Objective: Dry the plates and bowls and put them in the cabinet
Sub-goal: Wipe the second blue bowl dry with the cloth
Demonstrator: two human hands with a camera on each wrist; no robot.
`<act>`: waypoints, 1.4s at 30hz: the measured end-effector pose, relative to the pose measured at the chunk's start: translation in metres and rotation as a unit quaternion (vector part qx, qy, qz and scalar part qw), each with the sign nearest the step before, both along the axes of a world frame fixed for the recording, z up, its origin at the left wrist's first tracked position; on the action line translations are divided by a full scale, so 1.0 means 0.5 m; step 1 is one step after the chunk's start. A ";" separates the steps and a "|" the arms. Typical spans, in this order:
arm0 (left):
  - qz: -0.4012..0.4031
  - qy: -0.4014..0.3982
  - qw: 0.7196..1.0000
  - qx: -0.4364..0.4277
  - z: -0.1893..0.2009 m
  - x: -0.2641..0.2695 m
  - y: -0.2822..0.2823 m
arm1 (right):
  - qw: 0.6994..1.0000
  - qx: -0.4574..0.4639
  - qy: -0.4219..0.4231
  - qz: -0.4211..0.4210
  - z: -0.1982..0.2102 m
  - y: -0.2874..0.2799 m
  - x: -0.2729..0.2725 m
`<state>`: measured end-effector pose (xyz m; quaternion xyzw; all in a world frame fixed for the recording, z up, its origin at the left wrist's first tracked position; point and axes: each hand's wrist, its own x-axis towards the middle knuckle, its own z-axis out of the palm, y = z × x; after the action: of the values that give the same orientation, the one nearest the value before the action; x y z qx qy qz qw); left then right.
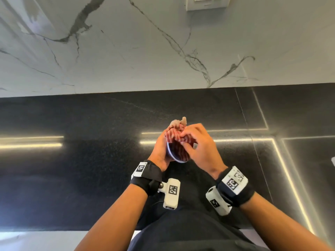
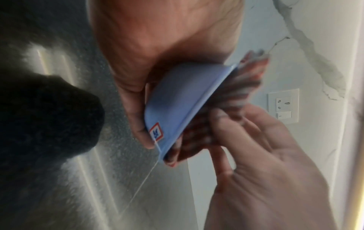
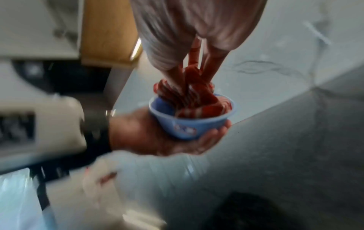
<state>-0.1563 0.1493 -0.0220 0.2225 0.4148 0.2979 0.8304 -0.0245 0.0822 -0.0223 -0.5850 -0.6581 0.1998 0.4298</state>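
Observation:
A small blue bowl [image 1: 170, 154] [image 2: 183, 101] [image 3: 189, 126] with a red-framed sticker on its side is cupped from below in my left hand [image 1: 160, 151] [image 3: 157, 137], held above the black countertop [image 1: 90, 169]. A red-and-white striped cloth [image 1: 176, 142] [image 2: 232, 96] [image 3: 189, 98] is stuffed into the bowl's mouth. My right hand [image 1: 197, 147] [image 2: 265, 147] pinches the cloth with its fingertips [image 3: 177, 73] and presses it into the bowl. The bowl's inside is mostly hidden by the cloth.
A white marble backsplash [image 1: 145, 51] rises behind the counter, with a wall socket [image 1: 206, 2] [image 2: 283, 105] at the upper right. A wooden cabinet edge [image 3: 108, 31] shows in the right wrist view. Bright light strips reflect on the counter.

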 end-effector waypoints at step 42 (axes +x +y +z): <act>0.014 0.234 0.971 0.057 0.039 -0.023 0.009 | 0.945 -0.008 -0.308 0.108 -0.030 0.048 -0.018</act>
<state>-0.1677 0.1538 -0.0023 0.3274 0.5828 0.2723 0.6921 -0.0334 0.1061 -0.0371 -0.5464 -0.8164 0.0601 0.1770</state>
